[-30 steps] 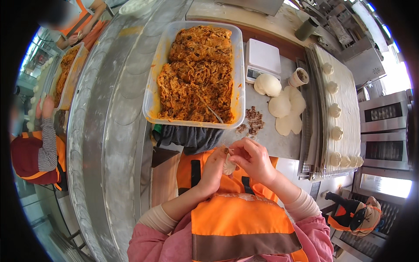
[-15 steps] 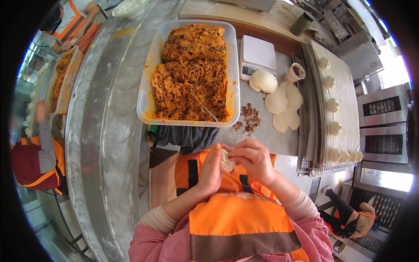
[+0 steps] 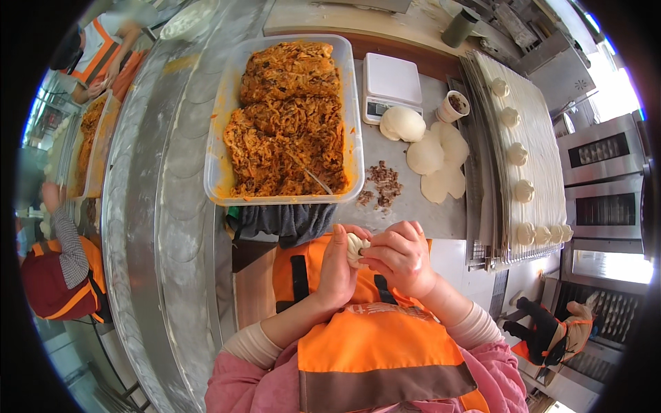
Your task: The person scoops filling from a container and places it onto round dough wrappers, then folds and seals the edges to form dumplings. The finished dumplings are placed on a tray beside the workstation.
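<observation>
Between my hands, in front of my orange apron, is a pleated dough bun (image 3: pixel 355 249). My left hand (image 3: pixel 337 270) cups it from the left with the thumb upright along its side. With bent fingers, my right hand (image 3: pixel 399 258) pinches the dough at the bun's right edge. Just beyond my hands stands a clear plastic tub (image 3: pixel 215 162) of orange shredded filling (image 3: pixel 289 124), with a thin utensil (image 3: pixel 313 175) stuck in it. Flat dough rounds (image 3: pixel 441 162) overlap on the metal table, right of some scattered brown crumbs (image 3: pixel 384 184).
A white scale (image 3: pixel 392 79) and a small cup (image 3: pixel 453 107) of brown bits stand beyond the dough. On the right, a cloth-covered tray (image 3: pixel 540 138) carries several shaped buns. A dark cloth (image 3: pixel 289 219) lies below the tub. Co-workers are at the left and lower right.
The table and its things have shifted slightly left in view. My right fingers have turned a little around the bun, which stays between both hands.
</observation>
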`<state>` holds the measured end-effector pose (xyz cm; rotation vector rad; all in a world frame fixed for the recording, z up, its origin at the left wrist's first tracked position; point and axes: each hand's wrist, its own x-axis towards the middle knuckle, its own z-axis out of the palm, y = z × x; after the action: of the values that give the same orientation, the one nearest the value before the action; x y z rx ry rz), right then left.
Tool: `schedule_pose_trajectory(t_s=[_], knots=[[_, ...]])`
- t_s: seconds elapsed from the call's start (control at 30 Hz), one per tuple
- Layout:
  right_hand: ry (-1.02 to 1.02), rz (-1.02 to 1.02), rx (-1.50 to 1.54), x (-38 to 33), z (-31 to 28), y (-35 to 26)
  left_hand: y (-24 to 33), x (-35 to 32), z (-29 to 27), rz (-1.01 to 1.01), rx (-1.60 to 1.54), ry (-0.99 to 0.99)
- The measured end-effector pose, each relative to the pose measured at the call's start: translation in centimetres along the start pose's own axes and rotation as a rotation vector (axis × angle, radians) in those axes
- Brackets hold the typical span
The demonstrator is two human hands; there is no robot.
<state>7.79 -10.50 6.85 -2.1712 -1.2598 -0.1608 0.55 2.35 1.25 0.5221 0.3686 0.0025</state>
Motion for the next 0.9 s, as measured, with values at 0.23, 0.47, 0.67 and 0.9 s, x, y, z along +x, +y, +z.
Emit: schedule_pose_trajectory(t_s=[0.23, 0.47, 0.67, 0.9], knots=[[-0.124, 0.035, 0.227, 0.5, -3.4, 1.9, -0.5, 1.0, 1.3, -0.177, -0.044, -0.054], [-0.334, 0.136, 0.247, 0.6, -7.6, 4.9, -1.3, 3.3, 7.8, -0.132, 0.04, -0.101], [0.08, 0.435, 0.041, 6.0, -16.2, 20.1, -1.8, 5.1, 4.0, -0.318, 0.259, -0.159], [0.373, 0.701, -0.229, 14.6, -23.3, 45.1, -1.6, 5.5, -0.3, -0.432, 0.325, -0.143]])
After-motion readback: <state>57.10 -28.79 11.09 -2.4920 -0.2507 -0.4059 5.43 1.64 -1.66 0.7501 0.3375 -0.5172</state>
